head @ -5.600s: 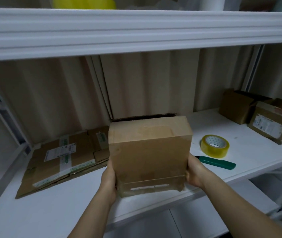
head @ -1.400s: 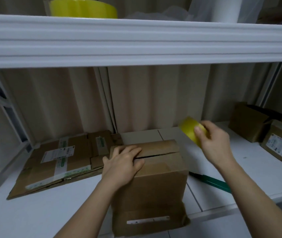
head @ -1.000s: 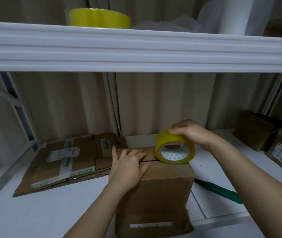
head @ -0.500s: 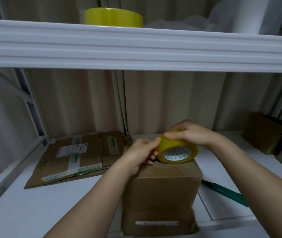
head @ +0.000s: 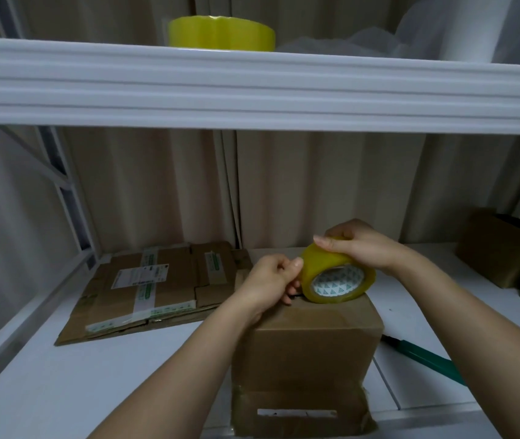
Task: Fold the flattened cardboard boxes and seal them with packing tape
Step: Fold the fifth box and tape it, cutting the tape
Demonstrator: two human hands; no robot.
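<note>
A folded brown cardboard box (head: 306, 350) stands upright at the front of the white shelf (head: 62, 384). A yellow packing tape roll (head: 337, 277) rests on edge on the box's top. My right hand (head: 356, 245) grips the roll from above. My left hand (head: 271, 280) is at the roll's left side, its fingertips pinching at the tape's surface. Flattened cardboard boxes (head: 154, 286) lie on the shelf to the left.
A green-handled cutter (head: 423, 359) lies on the shelf right of the box. Two brown boxes (head: 499, 245) stand at the far right. The upper shelf (head: 252, 87) overhangs, carrying another yellow tape roll (head: 220, 34) and white plastic wrap (head: 410, 30).
My right hand picked the tape roll up from the shelf and set it on the box's top. My left hand left the box flaps and moved to the roll's edge.
</note>
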